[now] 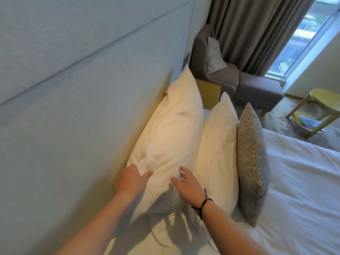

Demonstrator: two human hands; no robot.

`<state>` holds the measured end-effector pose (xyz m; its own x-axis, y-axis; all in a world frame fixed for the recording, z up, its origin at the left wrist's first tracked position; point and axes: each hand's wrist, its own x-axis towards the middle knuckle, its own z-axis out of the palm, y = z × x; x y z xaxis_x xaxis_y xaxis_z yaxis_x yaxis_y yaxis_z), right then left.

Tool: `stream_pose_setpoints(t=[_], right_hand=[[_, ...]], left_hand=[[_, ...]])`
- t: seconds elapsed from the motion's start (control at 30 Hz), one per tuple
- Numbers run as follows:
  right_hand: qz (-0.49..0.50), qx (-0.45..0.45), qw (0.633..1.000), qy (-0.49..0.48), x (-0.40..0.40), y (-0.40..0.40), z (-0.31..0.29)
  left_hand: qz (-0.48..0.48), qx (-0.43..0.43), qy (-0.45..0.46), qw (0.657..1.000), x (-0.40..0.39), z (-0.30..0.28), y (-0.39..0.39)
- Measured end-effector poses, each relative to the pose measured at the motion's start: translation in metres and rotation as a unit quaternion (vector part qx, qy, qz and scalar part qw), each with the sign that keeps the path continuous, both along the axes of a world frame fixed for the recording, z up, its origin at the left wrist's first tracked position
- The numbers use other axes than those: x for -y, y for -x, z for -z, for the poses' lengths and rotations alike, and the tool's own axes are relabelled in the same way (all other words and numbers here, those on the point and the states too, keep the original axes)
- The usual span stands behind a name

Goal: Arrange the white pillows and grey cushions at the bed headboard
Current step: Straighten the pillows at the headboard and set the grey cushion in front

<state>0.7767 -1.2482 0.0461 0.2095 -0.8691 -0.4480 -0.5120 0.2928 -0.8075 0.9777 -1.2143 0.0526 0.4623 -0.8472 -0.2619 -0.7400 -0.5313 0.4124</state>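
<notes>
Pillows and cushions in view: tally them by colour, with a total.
White pillows: 2, one against the headboard and one in front of it
Grey cushions: 2, one on the bed and one on the armchair
Total: 4

Two white pillows stand on the bed [303, 181] at its head edge: one pillow [171, 133] against the headboard [73, 89], a second pillow [219, 144] just in front of it. One grey cushion [252, 162] stands in front of them on the bed. A second patterned cushion [214, 56] sits on the one armchair [220, 76]. One yellow side table [316, 111] stands on the floor. Two hands show: left hand [128, 179], right hand [187, 184].
</notes>
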Motion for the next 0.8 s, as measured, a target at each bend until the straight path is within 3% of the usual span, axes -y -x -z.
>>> stream_pose_setpoints(t=[0.33, 0.5, 0.67, 0.8], right_hand=[[0.032, 0.013, 0.999, -0.041, 0.018, -0.01, 0.012], [0.05, 0.041, 0.997, -0.047, 0.013, -0.015, 0.003], [0.044, 0.086, 0.995, -0.018, 0.006, -0.018, -0.009], [0.042, 0.141, 0.987, -0.059, 0.002, -0.011, -0.013]], left_hand=[[0.049, -0.06, 0.029, 0.997, 0.012, -0.016, -0.009], [0.082, -0.02, 0.03, 0.996, 0.02, -0.047, 0.002], [0.123, 0.029, 0.092, 0.988, 0.017, -0.075, 0.024], [0.13, 0.05, 0.101, 0.985, 0.013, -0.083, 0.027]])
